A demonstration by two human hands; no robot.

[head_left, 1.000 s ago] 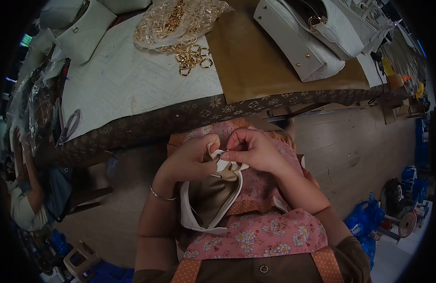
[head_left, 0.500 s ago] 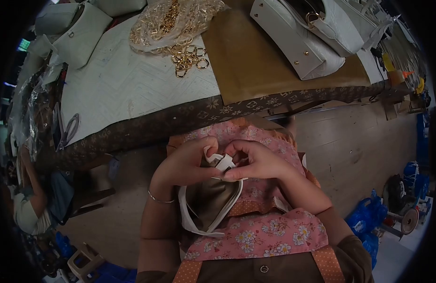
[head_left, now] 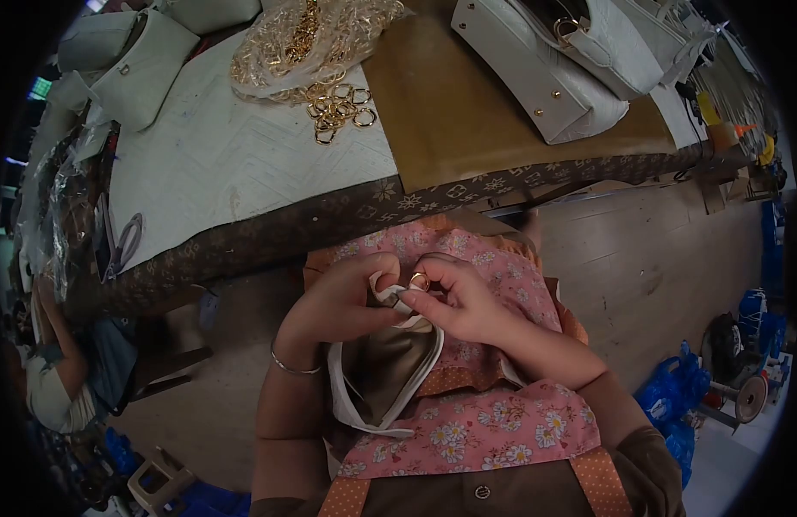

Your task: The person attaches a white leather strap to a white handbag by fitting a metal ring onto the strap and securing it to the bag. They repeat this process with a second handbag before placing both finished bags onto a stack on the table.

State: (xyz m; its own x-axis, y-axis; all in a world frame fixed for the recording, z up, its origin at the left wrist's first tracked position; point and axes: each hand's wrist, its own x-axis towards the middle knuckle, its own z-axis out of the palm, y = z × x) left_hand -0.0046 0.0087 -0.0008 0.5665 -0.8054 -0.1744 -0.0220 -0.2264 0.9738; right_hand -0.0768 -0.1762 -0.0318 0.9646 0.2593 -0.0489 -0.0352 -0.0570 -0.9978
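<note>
**Two hands close on a ring (head_left: 419,281) and tab (head_left: 388,295) over the lap**

Both hands work close together just below the table (head_left: 243,164) edge; the left hand (head_left: 338,303), a thin bangle (head_left: 293,369) on its wrist, is clenched on the white tab, thumb and fingers pinching it; the right hand (head_left: 469,303) grasps the small gold ring between thumb and forefinger, with the ring touching the tab's upper end; the tab stands at the top of a bag (head_left: 390,370) with white trim and a tan lining, which lies open in the lap on a pink floral apron (head_left: 476,431). On the table, well apart from the hands, loose rings (head_left: 338,108) lie just beside a clear sack of gold chain (head_left: 303,34); a tan sheet (head_left: 450,121) covers the right part, and white bags (head_left: 545,77) rest on its far end; one more pale bag (head_left: 144,69) sits at the far left corner. Another person (head_left: 49,388) sits low at the left edge of the view, largely in shadow.
</note>
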